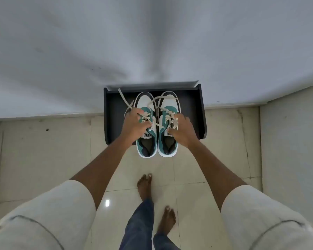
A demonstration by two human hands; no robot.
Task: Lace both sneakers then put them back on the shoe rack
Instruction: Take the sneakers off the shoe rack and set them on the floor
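Two teal, white and dark sneakers stand side by side, toes toward the wall, over the dark shoe rack (192, 105). My left hand (134, 126) grips the left sneaker (146, 143) at its laces and tongue. My right hand (182, 130) grips the right sneaker (168, 144) the same way. Both heels hang past the rack's front edge. Loose beige laces (124, 98) trail up and left over the rack, and one strand crosses between the toes. Whether the soles touch the rack I cannot tell.
The rack stands against a white wall (152, 42), with a second wall at the right (293, 141). Cream floor tiles (52, 150) spread around it. My bare feet (145, 183) stand just before the rack.
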